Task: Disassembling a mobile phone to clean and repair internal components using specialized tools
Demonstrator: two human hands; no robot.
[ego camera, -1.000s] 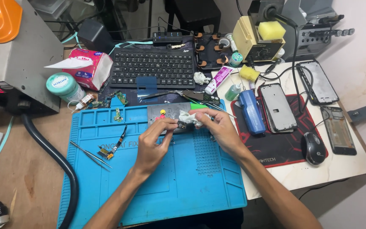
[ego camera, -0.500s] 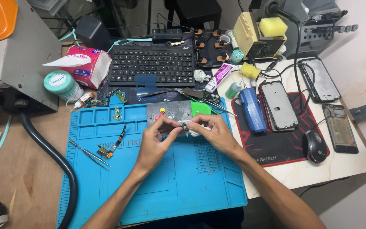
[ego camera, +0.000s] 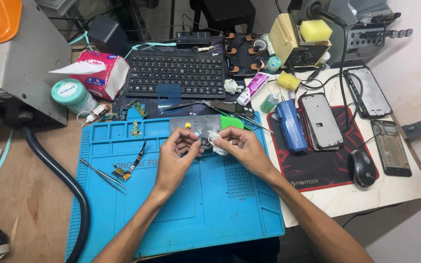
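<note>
Here, a person's two bare hands meet over a blue silicone repair mat [ego camera: 123,214] on a cluttered worktop. The left hand [ego camera: 176,158] has its fingertips pinched shut on a small dark component [ego camera: 204,142], too small to identify. The right hand [ego camera: 242,148] is closed around a crumpled white wipe [ego camera: 216,144], pressed against that component. Both sit between the hands, just above the mat.

Directly beyond the hands lies a grey metal plate [ego camera: 198,122] with a small yellow part on it, beside a green card [ego camera: 231,122]. To the left of the left hand rest tweezers [ego camera: 104,174] and a small flex-cable part [ego camera: 131,163]. To the right of the right hand lie a blue tool [ego camera: 291,125] and an opened phone frame [ego camera: 321,121] on a black and red pad [ego camera: 317,170].

The main risk, judging by the pinch grip, is that the tiny component slips from the fingertips under the wipe's rubbing pressure and drops among the loose parts. Rubbing too hard could also bend or tear it, or leave fibres on it. A forearm sweep could knock the tweezers or flex part off the mat.
</note>
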